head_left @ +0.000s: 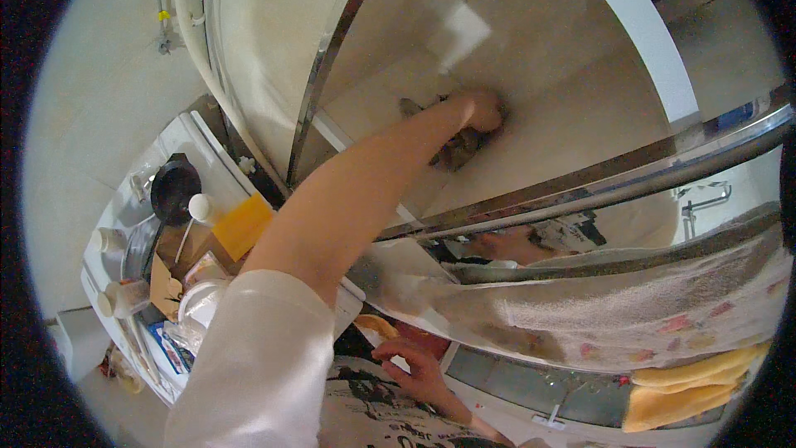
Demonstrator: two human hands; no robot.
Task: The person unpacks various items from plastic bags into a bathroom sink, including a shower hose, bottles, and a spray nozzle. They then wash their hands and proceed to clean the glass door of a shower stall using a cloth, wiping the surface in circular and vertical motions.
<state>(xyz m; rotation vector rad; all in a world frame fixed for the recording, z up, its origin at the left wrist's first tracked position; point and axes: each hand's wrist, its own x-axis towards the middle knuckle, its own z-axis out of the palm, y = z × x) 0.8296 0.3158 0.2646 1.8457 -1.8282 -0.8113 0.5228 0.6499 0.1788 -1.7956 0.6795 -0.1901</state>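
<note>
My left hand (484,111) reaches from a white sleeve down into a beige, metal-framed enclosure that looks like a shower. Its fingers are curled, turned away and blurred. Beneath the wrist lies a dark brown, blurred thing (459,149); another dark bit (410,107) shows on the forearm's other side. Whether the hand grips this dark thing or only touches it is hidden. Close in front of the printed shirt (385,407), my right hand (418,372) is held with thumb and fingers bent and a gap between them. Nothing shows in it.
A metal rail (597,183) crosses beside the enclosure, near a hanging patterned towel (622,317) and yellow cloth (690,389). At left, a white surface (214,134) carries a black pan-like vessel (176,190), an orange sheet (244,226), an opened cardboard box (165,289) and tubs. A hose (199,62) runs behind.
</note>
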